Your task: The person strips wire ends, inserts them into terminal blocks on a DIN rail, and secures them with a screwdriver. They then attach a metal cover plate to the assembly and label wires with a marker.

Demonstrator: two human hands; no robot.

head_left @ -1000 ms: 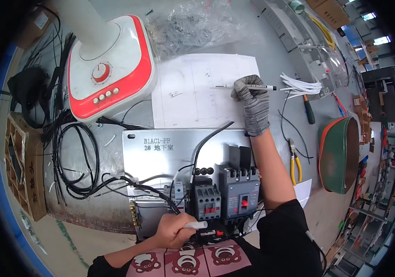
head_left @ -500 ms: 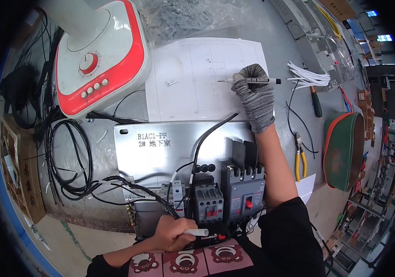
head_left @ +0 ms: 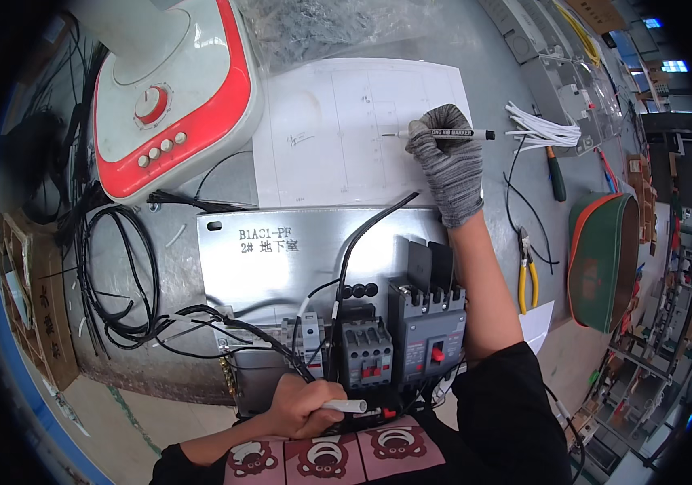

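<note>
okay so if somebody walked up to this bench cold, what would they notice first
Probably the red and white fan base at the upper left, bright against the grey bench. Next, the gloved right hand holding a black marker with its tip on the large white paper sheet at top centre. Below that, the metal panel with grey breakers, where the bare left hand pinches a short white tube.

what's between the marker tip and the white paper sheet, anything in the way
Nothing visible. The right hand holds the marker with its tip over a bare part of the paper sheet.
</note>
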